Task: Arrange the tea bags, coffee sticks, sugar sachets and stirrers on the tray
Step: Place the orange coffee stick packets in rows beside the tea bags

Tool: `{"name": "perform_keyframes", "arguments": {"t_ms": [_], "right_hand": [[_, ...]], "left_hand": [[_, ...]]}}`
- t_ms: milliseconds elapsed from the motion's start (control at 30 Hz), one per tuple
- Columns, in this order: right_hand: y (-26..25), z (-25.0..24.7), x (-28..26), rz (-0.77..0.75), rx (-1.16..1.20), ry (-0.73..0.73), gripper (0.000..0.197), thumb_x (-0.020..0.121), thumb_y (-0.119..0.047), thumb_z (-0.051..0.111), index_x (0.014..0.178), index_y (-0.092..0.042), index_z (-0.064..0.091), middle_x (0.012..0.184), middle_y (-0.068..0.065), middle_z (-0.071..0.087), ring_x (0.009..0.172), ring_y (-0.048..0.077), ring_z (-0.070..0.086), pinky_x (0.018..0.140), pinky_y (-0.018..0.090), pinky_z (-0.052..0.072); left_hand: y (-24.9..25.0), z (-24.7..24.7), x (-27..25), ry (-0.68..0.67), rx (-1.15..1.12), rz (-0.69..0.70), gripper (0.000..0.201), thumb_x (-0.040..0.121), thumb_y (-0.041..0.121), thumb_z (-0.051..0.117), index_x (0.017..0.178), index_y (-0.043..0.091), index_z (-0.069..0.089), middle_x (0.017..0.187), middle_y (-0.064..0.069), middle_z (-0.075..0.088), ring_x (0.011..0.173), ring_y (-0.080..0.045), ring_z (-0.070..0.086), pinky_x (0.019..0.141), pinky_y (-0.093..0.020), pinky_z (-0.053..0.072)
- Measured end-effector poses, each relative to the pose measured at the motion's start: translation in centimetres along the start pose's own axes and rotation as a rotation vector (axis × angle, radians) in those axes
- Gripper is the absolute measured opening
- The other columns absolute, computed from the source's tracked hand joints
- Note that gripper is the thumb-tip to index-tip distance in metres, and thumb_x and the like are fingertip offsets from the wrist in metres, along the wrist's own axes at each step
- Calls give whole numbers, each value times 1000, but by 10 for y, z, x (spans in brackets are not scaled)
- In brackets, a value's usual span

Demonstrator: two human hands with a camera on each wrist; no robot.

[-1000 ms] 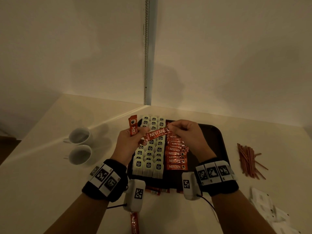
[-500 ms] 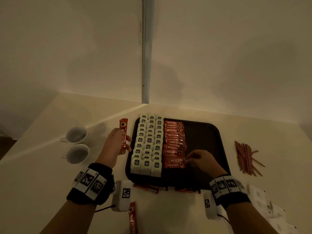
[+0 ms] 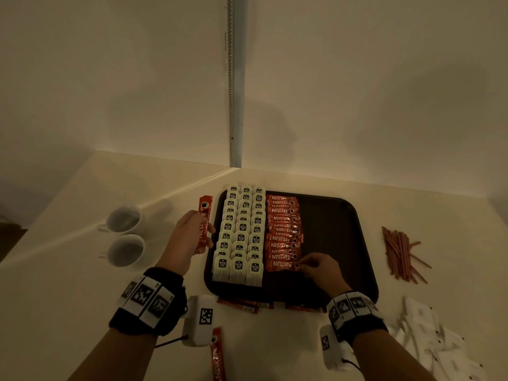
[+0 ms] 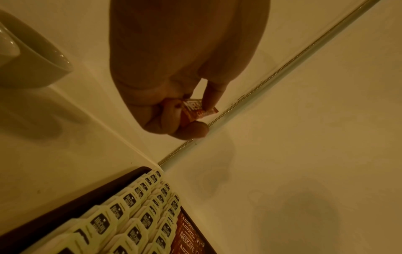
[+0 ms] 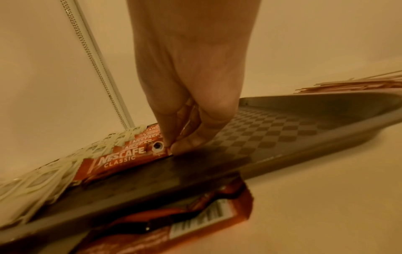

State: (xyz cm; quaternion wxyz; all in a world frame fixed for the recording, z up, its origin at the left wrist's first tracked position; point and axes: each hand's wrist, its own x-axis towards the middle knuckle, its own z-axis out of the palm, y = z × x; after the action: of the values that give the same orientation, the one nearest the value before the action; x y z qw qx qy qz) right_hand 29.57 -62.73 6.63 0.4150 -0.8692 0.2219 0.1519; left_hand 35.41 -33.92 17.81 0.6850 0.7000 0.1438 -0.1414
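Note:
A dark tray (image 3: 338, 215) holds three rows of pale tea bags (image 3: 242, 235) on its left and a column of red coffee sticks (image 3: 283, 232) beside them. My right hand (image 3: 316, 266) pinches the right end of the nearest coffee stick (image 3: 281, 266) (image 5: 117, 158), which lies flat at the front of that column. My left hand (image 3: 192, 237) (image 4: 191, 113) grips one coffee stick (image 3: 204, 221) (image 4: 195, 111) upright just left of the tray. Red stirrers (image 3: 400, 253) lie in a pile right of the tray. White sugar sachets (image 3: 428, 336) lie at the front right.
Two white cups (image 3: 125, 235) stand left of my left hand. Loose coffee sticks (image 3: 247, 306) (image 5: 195, 221) lie along the tray's front edge and another one (image 3: 217, 356) lies near the table front. The walls meet in a corner behind the tray.
My right hand carried a coffee stick from above the tray down to the front of the column and laid it flat. My left hand moved left off the tray with its stick.

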Motion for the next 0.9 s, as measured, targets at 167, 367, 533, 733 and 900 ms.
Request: {"name": "perform_keyframes", "arguments": {"t_ms": [167, 367, 533, 733, 900], "right_hand": [[-2, -2, -1, -8, -45, -30, 12, 85, -16, 67, 82, -26, 61, 90, -8, 60, 82, 3, 58, 66, 12, 44], [-1, -9, -8, -19, -53, -31, 8, 85, -12, 65, 88, -19, 63, 90, -9, 58, 83, 3, 57, 64, 13, 43], [-2, -4, -11, -21, -37, 23, 10, 83, -8, 66, 82, -17, 62, 86, -8, 58, 79, 3, 56, 62, 12, 41], [-1, 0, -6, -10, -39, 62, 13, 81, -10, 69, 77, -19, 61, 88, -2, 62, 81, 7, 59, 65, 15, 45], [-5, 2, -3, 12, -50, 80, 11, 81, -10, 69, 78, -18, 61, 91, 0, 62, 81, 8, 60, 65, 16, 46]], "left_hand": [[1, -1, 0, 6, 0, 0, 18, 97, 9, 36, 89, 12, 51, 76, -8, 59, 50, -17, 50, 39, -19, 31], [-1, -2, 1, 1, 19, 5, 17, 97, 11, 36, 90, 11, 51, 78, -8, 58, 52, -17, 50, 41, -21, 31], [-1, 2, 0, -10, 14, -3, 16, 97, 9, 36, 91, 10, 51, 75, -8, 58, 49, -16, 50, 41, -21, 31], [0, 1, 1, -9, 17, 3, 17, 97, 10, 35, 91, 10, 51, 75, -7, 58, 50, -16, 50, 42, -21, 31], [-1, -1, 1, -6, 16, 5, 17, 97, 10, 36, 91, 10, 52, 75, -7, 59, 50, -16, 50, 42, -21, 31]]}}
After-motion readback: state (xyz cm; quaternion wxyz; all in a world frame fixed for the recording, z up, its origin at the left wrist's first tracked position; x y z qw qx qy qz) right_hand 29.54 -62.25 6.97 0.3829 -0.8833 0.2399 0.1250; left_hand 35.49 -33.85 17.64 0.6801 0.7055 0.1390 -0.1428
